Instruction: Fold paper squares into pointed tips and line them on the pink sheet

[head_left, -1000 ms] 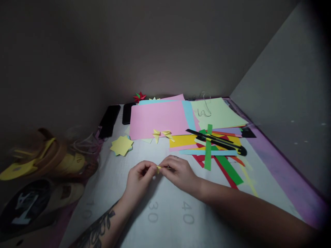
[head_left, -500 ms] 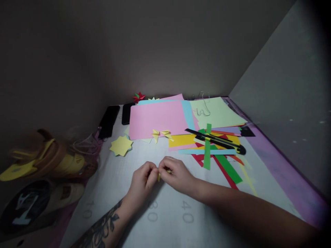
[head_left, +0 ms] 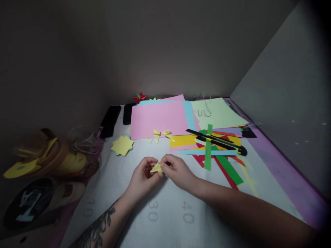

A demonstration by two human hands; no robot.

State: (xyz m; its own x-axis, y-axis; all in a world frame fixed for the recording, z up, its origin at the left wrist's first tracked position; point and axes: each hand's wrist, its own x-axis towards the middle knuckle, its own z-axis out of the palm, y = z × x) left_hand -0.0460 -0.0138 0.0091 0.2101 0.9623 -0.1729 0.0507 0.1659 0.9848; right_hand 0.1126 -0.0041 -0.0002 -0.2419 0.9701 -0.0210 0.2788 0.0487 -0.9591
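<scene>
A small folded yellow paper piece (head_left: 156, 168) is held between my two hands, above the white numbered mat (head_left: 124, 203). My left hand (head_left: 144, 174) is curled round its left side, thumb below it. The fingers of my right hand (head_left: 177, 170) pinch its right end, and part of the paper is hidden behind them. Just beyond my hands, two similar folded yellow paper pieces (head_left: 156, 135) lie at the front edge of a pink paper sheet (head_left: 157, 119). To the left rests a stack of yellow star-shaped papers (head_left: 122, 145).
At right, a black utility knife (head_left: 222, 143) lies over coloured paper strips (head_left: 229, 168). Green sheets (head_left: 219, 112) lie behind. Two dark phones (head_left: 110, 119) sit at the back left. Pots and containers (head_left: 51, 155) stand left. A red-green paper star (head_left: 140, 97) is by the wall.
The yellow paper piece, mostly covered by my fingers before, now shows between my hands. My left hand has loosened and turned, with its fingers less tightly closed.
</scene>
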